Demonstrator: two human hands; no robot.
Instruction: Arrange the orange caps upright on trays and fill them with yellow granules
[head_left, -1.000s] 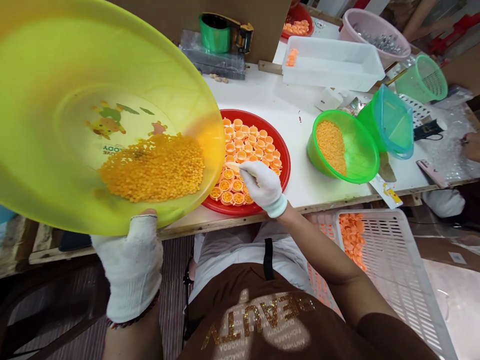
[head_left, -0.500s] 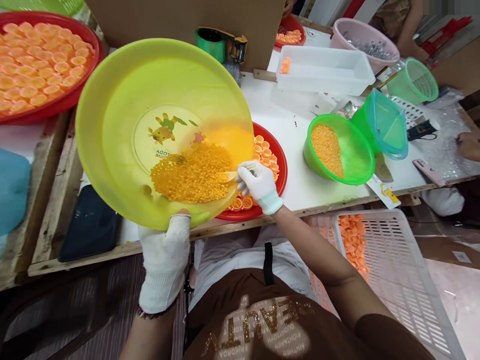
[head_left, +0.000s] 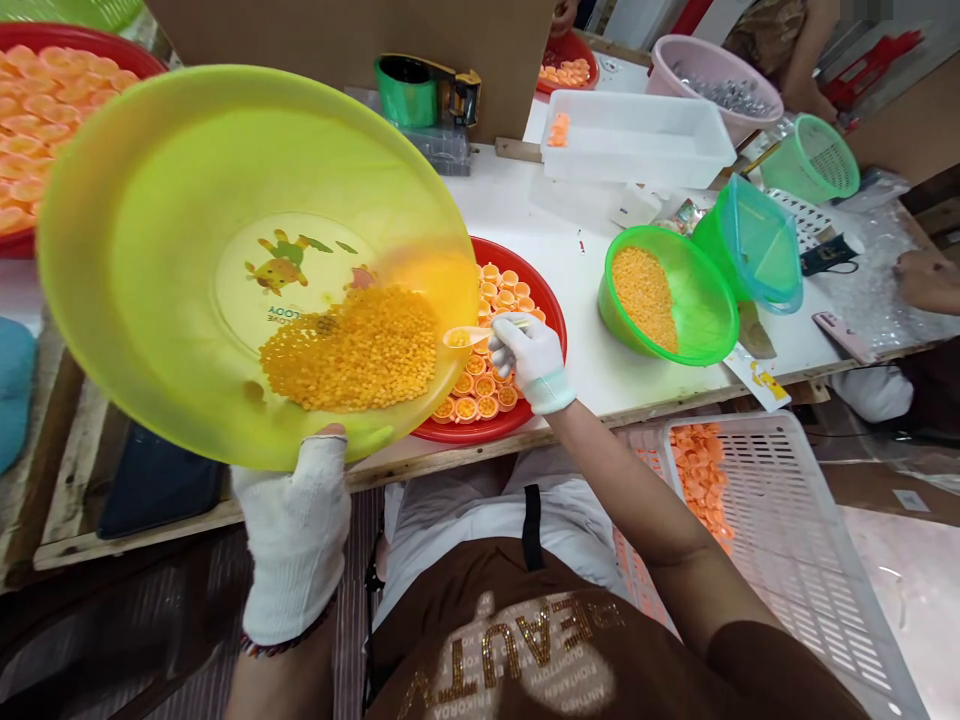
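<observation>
My gloved left hand (head_left: 296, 500) grips the near rim of a large yellow-green basin (head_left: 150, 180), thumb on top, and holds it tilted. Small orange-yellow beads (head_left: 367, 350) are heaped in the basin's lower right side. In my gloved right hand (head_left: 527, 358) is a small pale spoon (head_left: 466, 337), its bowl at the basin's right rim with some beads in it. Below the spoon lies a red tray (head_left: 517, 420) with rows of small orange cups (head_left: 486, 386). Several of the nearer cups hold beads; the basin hides the tray's left part.
A green bowl (head_left: 701, 310) of beads stands to the right, beside a teal-lidded green container (head_left: 761, 240). Behind are a white bin (head_left: 637, 150) and a tape dispenser (head_left: 409, 92). A crate (head_left: 795, 500) with orange pieces sits lower right. A co-worker's hand (head_left: 930, 282) rests at far right.
The spoon has come out of the beads, moving right to the basin's rim over the tray. My left hand and the basin have shifted left, uncovering more of the cups.
</observation>
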